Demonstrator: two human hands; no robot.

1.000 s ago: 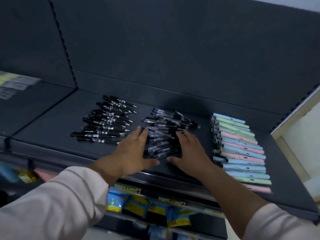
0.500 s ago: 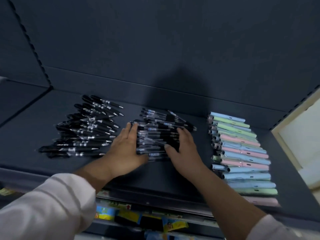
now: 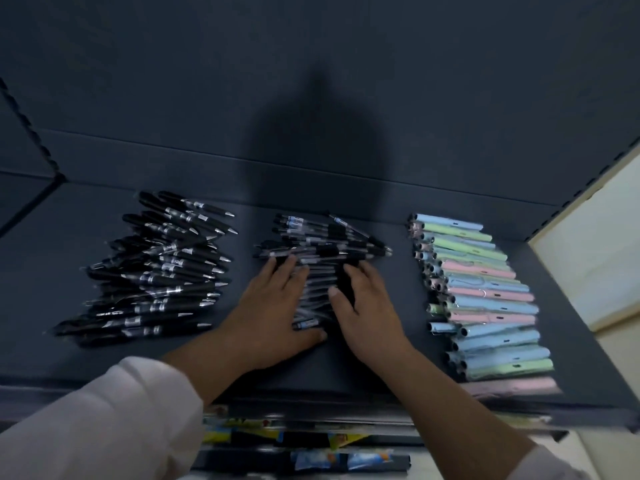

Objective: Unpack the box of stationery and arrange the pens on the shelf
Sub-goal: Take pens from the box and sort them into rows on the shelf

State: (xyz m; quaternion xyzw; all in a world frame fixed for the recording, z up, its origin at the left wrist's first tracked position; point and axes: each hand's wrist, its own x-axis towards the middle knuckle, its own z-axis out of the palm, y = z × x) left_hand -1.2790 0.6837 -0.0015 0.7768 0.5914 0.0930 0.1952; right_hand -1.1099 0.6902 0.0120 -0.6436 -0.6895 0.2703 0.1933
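- Dark grey shelf [image 3: 69, 237], bearing three piles side by side.
- At left black pens [image 3: 162, 268], at right pastel pens [image 3: 485, 299], clear of the hands.
- In the middle clear pens [image 3: 322, 245], between the hands.
- Flat on the pile's left side, left hand [image 3: 273, 306], fingers straight and close together.
- On its right side, right hand [image 3: 369, 306], fingers loosely spread, thumb across the pens.
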